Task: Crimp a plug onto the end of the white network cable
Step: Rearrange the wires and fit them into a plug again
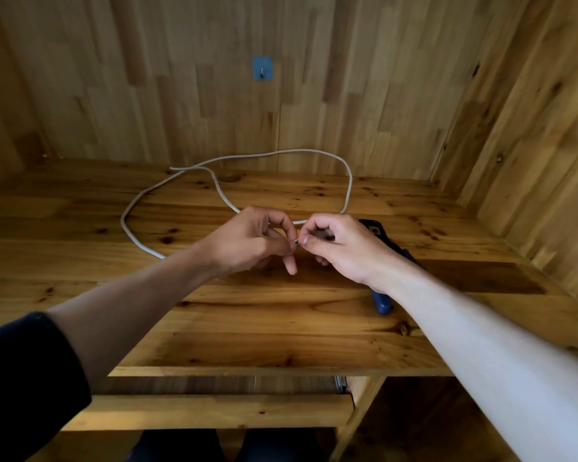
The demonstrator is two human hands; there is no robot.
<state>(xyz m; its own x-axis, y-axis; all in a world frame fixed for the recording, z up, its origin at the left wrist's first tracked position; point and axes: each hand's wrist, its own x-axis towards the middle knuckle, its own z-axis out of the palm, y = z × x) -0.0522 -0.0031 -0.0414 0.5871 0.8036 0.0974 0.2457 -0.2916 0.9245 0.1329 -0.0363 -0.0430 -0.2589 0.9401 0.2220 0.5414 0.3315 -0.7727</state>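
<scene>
1 dark navy sleeve (24, 378) ending near left elbow; right forearm (481, 345) bare to frame edge; dark trousers (181, 445) below.

Wooden desk (281, 328), knotty pine planks, surface level. Lying on it: one white network cable (350, 183), laid in a wide loose loop across the back half; one blue-handled crimping tool (381, 301), flat on the right side, partly hidden from view.
</scene>
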